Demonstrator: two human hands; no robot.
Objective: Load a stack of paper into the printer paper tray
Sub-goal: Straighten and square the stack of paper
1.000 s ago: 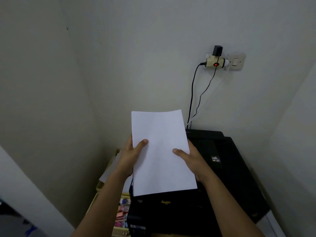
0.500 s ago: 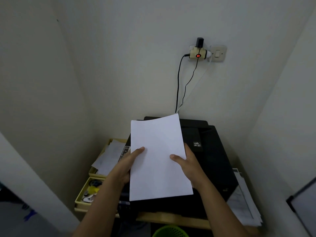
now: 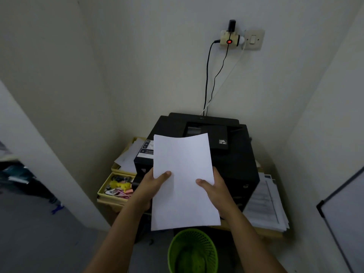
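Head view: green bin (image 3: 192, 251) below printer (image 3: 234, 166); document pile (image 3: 266, 205) right.

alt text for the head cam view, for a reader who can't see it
Both hands, left hand and right hand, hold a stack of white paper over a black printer in a corner. A green wastebasket stands below.

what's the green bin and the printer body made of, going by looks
Green bin: probably moulded plastic, going by its uniform bright colour and wall of small mesh holes. Printer: likely hard plastic, matte black, with only dull reflections on its flat panels; dim light leaves the finish uncertain.
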